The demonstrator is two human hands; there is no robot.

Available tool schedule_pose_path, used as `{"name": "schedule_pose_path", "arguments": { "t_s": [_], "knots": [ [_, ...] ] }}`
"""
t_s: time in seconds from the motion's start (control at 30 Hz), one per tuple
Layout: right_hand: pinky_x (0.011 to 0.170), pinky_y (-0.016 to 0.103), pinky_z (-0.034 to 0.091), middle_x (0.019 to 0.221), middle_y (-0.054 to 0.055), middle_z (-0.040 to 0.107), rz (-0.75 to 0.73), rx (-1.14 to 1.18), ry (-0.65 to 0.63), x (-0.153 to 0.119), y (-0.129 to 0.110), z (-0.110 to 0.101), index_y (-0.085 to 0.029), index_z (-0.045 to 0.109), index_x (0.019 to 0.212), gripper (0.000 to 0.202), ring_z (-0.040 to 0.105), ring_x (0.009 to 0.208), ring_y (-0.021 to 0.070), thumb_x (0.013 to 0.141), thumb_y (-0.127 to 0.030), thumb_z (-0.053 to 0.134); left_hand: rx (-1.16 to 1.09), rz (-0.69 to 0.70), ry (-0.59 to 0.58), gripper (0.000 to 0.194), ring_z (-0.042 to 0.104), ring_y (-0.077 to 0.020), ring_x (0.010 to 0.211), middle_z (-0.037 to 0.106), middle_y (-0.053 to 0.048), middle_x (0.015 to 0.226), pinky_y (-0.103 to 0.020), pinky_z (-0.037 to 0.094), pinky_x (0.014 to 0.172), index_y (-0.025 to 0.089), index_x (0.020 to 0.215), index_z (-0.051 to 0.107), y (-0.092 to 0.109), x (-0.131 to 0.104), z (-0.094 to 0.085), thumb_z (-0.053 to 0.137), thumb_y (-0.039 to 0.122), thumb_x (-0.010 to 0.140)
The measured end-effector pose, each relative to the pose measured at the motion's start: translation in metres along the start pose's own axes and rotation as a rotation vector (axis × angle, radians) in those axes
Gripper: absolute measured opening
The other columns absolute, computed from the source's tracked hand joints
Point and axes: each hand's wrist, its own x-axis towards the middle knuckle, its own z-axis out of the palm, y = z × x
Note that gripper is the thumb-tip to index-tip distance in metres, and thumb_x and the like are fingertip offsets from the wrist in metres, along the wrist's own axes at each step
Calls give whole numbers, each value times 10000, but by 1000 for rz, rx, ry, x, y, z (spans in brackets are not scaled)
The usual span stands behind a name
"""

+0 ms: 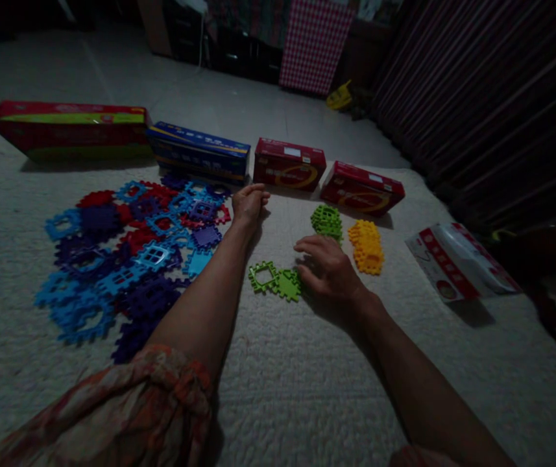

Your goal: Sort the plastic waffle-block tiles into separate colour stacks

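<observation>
My left hand is closed at the right edge of the mixed pile, in front of the boxes; whether something small is in its fingers cannot be made out. My right hand hovers or rests with fingers apart beside a solid green piece, which lies against a green frame piece. Just beyond that hand is a green stack. To its right lies a yellow-orange stack. Blue, purple and red toothed pieces form a wide loose pile on the left.
Across the back of the pale quilted mat stand a long red-green box, a blue box and two red boxes. A white-red box is at the right.
</observation>
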Motion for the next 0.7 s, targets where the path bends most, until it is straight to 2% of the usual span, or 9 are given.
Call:
{"name": "schedule_pose_path", "arguments": {
  "t_s": [0.2,0.37,0.53,0.6,0.7],
  "knots": [
    [1068,526,437,1342,143,634,-51,173,-188,7,-33,14,-192,627,1240,393,567,1251,286,848,-214,649,-10,-1,-6,258,576,-86,584,685,-16,729,-182,398,529,164,920,686,-1,2,0,581,72,703],
    [1056,488,427,1312,123,652,-55,160,-257,5,-45,21,-191,650,1193,303,579,1210,261,891,-196,629,-14,-2,-11,273,584,-98,590,679,-17,719,-194,405,528,164,925,684,-1,3,0,569,74,694],
    [1029,474,442,1245,116,684,-40,169,-236,2,-45,28,-181,675,1071,191,616,1128,245,905,-148,586,-6,-4,-6,307,587,-104,589,675,-13,710,-192,396,510,174,964,687,0,2,1,581,109,683],
    [1007,447,469,1201,108,702,-7,228,-192,3,-44,26,-180,681,1034,183,633,1107,236,892,-133,577,-11,-4,-3,305,576,-94,577,671,-7,701,-182,389,507,171,952,685,0,2,1,580,111,673],
    [882,378,532,1024,86,731,102,308,-80,7,-37,22,-181,702,992,164,676,963,211,905,-170,564,-18,-7,3,286,565,-87,562,666,-2,688,-176,383,504,167,922,682,-1,1,1,582,113,660]
  ]
}}
